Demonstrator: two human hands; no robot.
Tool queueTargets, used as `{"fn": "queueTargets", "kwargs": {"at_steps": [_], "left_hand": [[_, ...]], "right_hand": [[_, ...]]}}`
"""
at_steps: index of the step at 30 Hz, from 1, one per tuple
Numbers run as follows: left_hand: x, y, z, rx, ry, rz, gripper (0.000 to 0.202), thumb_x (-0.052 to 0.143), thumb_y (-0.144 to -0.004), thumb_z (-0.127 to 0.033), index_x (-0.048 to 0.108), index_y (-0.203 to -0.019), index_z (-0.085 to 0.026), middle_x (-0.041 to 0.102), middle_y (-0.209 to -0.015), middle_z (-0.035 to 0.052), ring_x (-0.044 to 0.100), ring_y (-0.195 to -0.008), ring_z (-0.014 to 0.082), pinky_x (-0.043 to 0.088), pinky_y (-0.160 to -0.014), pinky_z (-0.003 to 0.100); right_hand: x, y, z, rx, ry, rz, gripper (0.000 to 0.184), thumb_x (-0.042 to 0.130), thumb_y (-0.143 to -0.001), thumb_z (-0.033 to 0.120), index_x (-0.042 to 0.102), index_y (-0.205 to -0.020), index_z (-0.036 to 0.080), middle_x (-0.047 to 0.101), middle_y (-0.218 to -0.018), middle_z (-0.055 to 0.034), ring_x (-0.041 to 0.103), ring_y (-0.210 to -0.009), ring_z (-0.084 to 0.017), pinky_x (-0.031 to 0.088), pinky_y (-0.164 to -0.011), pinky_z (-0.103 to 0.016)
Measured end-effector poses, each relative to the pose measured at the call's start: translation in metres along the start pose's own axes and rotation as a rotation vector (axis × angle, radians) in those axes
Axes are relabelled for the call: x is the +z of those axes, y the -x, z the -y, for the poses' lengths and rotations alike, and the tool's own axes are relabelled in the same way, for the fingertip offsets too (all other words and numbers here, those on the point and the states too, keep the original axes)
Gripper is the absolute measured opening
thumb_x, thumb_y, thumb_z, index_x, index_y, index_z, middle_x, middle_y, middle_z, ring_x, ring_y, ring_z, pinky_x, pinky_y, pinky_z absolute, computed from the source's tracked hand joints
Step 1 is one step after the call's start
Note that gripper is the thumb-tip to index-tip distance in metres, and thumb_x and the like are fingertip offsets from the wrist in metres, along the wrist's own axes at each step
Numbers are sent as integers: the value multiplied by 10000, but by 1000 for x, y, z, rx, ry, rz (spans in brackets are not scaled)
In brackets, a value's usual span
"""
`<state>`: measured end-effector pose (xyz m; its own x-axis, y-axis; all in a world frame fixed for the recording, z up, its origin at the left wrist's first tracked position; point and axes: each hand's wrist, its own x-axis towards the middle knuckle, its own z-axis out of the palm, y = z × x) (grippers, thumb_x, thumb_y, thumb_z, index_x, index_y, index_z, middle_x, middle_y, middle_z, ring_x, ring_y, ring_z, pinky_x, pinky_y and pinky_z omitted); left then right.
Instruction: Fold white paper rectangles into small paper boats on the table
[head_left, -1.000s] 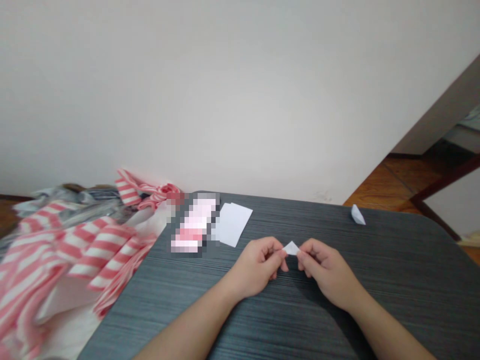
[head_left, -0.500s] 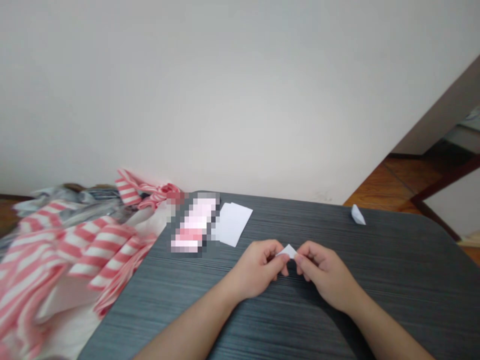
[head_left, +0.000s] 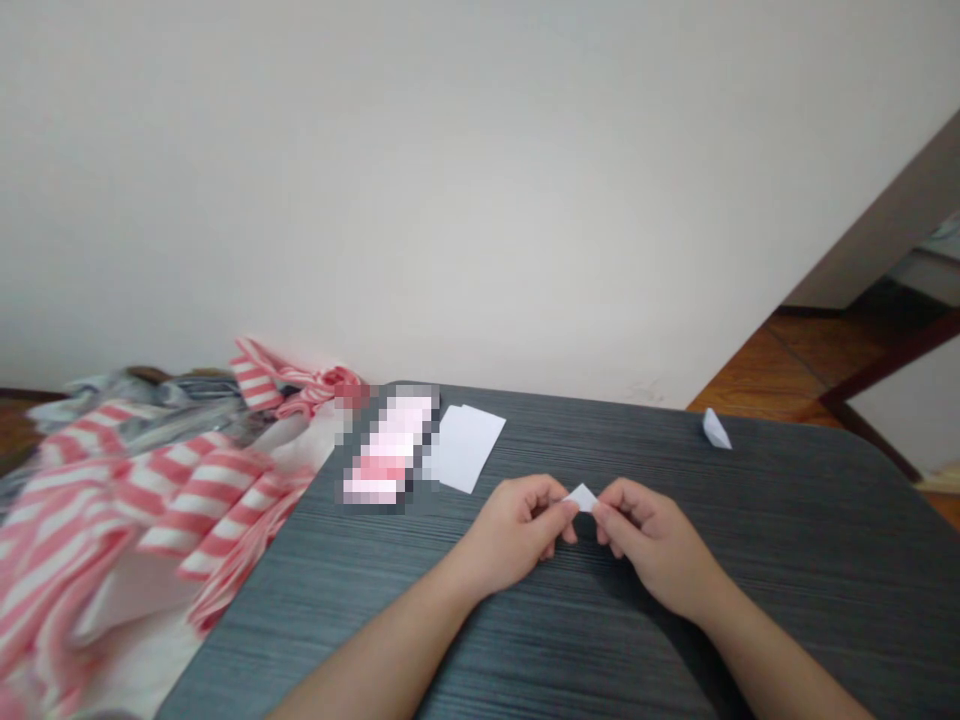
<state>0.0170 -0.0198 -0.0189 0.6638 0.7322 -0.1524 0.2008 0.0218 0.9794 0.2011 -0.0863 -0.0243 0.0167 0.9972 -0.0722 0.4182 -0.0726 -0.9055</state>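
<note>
Both my hands rest on the dark grey wood-grain table (head_left: 787, 560) and pinch a small folded white paper piece (head_left: 581, 496) between them. My left hand (head_left: 517, 535) grips its left end with thumb and fingers curled. My right hand (head_left: 649, 545) grips its right end the same way. The paper is held just above the tabletop, with a pointed fold facing up.
Two white paper slips (head_left: 466, 446) lie behind my left hand, beside a blurred pink and white item (head_left: 386, 448). A small folded white paper shape (head_left: 715, 430) sits at the table's far right. Pink and white striped cloth (head_left: 150, 500) is heaped to the left, beyond the table's edge.
The hands shifted slightly and the paper piece turned a little between the fingertips. Everything else stays put.
</note>
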Motion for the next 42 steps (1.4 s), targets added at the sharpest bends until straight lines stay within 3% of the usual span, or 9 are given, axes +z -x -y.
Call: {"fn": "queueTargets", "kwargs": {"at_steps": [11,16,42], "left_hand": [[-1,0,3,-15,-3,-11,312,534,-898,-398,601,-716,-154,563,-549,-22,467,-471,86,347,-477,196],[0,-2,5,-9,67,-21,266,549,-888,-391,574,-757,-161,612,-639,-8,471,-476,81,348,-463,194],[-1,0,4,6,73,-24,262,531,-896,-367,555,-742,-156,603,-640,-5,491,-500,82,369,-487,198]], "right_hand": [[-2,-1,-3,-7,-4,-3,217,515,-920,281,555,-723,197,560,-610,27,493,-548,-129,383,-551,-252],[-4,0,-4,-7,23,-26,228,512,-926,291,558,-723,199,537,-586,36,492,-546,-128,379,-556,-251],[-4,-1,-5,3,12,-23,233,504,-928,294,562,-725,195,545,-580,29,504,-542,-129,387,-552,-252]]}}
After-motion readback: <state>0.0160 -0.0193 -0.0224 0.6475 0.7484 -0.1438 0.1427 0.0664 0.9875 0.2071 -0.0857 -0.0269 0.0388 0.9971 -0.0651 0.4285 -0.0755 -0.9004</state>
